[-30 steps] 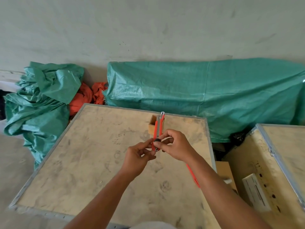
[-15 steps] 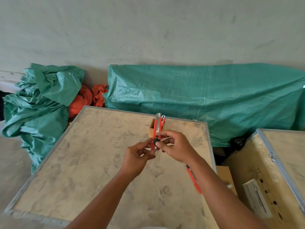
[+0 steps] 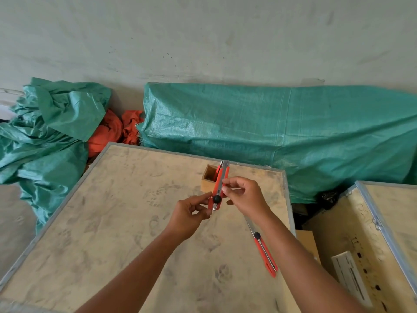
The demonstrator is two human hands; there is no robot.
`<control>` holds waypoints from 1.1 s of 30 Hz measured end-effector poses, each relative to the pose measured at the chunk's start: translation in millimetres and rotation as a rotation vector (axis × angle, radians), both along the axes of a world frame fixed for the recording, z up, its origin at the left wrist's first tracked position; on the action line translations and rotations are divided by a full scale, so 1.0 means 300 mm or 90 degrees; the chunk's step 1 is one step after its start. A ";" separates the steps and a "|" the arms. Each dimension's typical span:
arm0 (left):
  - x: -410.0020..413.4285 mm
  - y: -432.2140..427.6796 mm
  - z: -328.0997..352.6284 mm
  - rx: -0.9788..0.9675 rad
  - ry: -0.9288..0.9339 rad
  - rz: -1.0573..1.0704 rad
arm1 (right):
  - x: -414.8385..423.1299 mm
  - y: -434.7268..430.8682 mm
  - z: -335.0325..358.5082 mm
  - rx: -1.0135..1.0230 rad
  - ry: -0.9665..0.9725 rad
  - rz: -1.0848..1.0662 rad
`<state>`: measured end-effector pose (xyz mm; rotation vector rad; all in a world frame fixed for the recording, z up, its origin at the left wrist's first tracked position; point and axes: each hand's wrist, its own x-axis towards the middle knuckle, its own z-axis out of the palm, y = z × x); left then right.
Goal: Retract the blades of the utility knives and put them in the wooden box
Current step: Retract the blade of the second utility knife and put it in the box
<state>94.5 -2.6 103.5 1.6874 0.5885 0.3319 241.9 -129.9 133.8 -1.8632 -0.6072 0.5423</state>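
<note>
I hold a red utility knife (image 3: 220,185) upright above the plywood crate top (image 3: 126,218). My left hand (image 3: 191,213) pinches its lower end by the black knob. My right hand (image 3: 244,196) grips its middle from the right. No blade shows past its top end. Behind the knife stands a small open wooden box (image 3: 208,180) with another red knife (image 3: 218,170) sticking out of it. A second red utility knife (image 3: 262,250) lies flat on the crate under my right forearm, its metal end pointing away from me.
Green tarpaulin covers a long bundle (image 3: 282,132) behind the crate, with crumpled green (image 3: 45,132) and orange cloth (image 3: 112,129) at the left. Another plywood crate (image 3: 383,233) stands at the right, with a white box (image 3: 349,276) beside it.
My hands and the knife have kept their place over the crate. The blade tip seen above the knife a second ago is no longer visible. The view has tilted slightly.
</note>
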 end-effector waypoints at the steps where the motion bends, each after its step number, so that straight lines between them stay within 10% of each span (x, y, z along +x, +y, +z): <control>1: 0.026 0.017 -0.009 0.015 0.010 -0.008 | 0.029 0.013 -0.006 -0.009 0.001 -0.003; 20: 0.494 0.328 -0.276 0.098 0.294 0.014 | 0.359 0.349 -0.320 -0.124 -0.184 -0.088; 33: 0.491 0.330 -0.349 0.086 0.255 0.031 | 0.342 0.391 -0.399 -0.170 -0.232 -0.026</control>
